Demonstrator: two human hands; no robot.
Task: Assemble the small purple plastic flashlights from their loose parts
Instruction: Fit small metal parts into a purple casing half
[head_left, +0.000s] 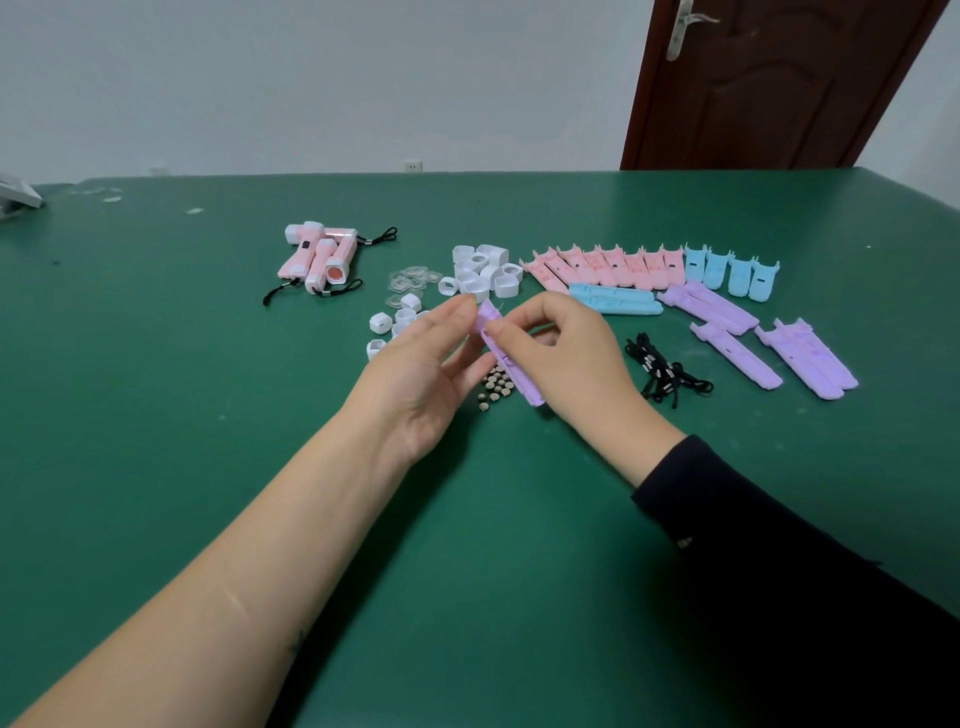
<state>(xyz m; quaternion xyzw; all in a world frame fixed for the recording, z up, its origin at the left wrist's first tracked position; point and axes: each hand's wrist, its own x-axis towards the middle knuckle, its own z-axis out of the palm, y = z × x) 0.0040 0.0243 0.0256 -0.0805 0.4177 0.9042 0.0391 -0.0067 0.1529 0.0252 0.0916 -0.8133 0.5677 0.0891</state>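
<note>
While left hand (426, 374) and right hand (566, 353) pinch the purple shell (513, 373), parts (605, 267) crowd beyond.

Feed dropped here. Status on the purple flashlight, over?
Left hand and right hand both pinch one purple shell half. Spare purple halves lie to the right. Nothing blocking.

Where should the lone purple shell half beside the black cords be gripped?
Pinch the purple shell half across its long edges at mid-length, from above: it lies flat and slanted, its middle clear of neighbours, so fingers likely fit either side.
</note>
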